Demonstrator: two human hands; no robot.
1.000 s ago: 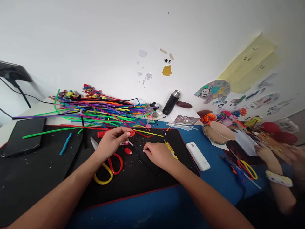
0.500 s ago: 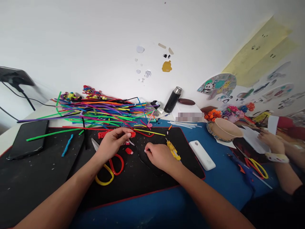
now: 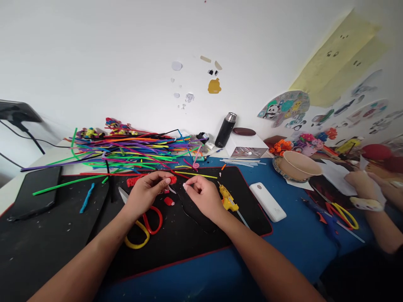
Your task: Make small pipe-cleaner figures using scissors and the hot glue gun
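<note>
The left hand (image 3: pixel 146 191) is closed by thumb and fingers upon a red fuzzy piece (image 3: pixel 172 180), which shows on both sides of it, above the black mat (image 3: pixel 189 245). The right hand (image 3: pixel 203 195) is just to the right, apart from this piece; its thumb and forefinger are together, but I cannot tell whether something small is between them. Between the hands, on the nearer side, lies a small red piece (image 3: pixel 169 201). The scissors (image 3: pixel 146 224) lie near the left hand, partly under it, and the yellow glue gun (image 3: pixel 228 199) lies to the right of the right hand. Farther away on the table (image 3: pixel 176 277), at left, is a pile of coloured fuzzy sticks (image 3: pixel 135 147).
</note>
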